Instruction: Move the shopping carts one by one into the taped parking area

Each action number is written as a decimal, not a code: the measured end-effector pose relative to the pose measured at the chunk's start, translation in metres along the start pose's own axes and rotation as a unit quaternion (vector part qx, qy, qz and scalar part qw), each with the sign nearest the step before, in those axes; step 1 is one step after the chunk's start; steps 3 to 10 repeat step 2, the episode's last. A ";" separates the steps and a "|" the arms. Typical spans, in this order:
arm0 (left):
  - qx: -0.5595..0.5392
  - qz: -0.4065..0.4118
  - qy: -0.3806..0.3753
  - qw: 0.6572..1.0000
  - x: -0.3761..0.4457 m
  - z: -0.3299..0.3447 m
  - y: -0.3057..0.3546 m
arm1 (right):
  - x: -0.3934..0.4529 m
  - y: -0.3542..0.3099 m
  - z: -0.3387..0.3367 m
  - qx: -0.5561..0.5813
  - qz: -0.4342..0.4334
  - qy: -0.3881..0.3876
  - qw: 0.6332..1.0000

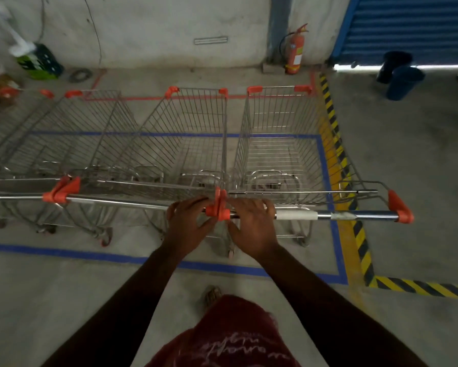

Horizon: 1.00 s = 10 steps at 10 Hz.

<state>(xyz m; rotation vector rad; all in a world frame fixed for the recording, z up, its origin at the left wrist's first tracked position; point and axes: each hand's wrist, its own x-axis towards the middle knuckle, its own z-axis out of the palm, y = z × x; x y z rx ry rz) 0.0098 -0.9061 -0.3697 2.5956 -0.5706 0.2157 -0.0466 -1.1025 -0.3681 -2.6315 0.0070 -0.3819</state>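
Blue tape marks a parking rectangle on the concrete floor, and three wire shopping carts stand side by side inside it: the right cart nearest the tape's right edge, the middle cart just beside it, and the left cart beyond that. Of the two hands, the left hand curls its fingers round the middle cart's handle bar. The right hand grips the right cart's handle bar, both beside the orange end caps.
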 end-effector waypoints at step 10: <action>-0.047 0.019 0.035 0.998 -0.030 -0.021 -0.021 | -0.014 -0.040 0.001 0.068 -0.056 0.039 0.995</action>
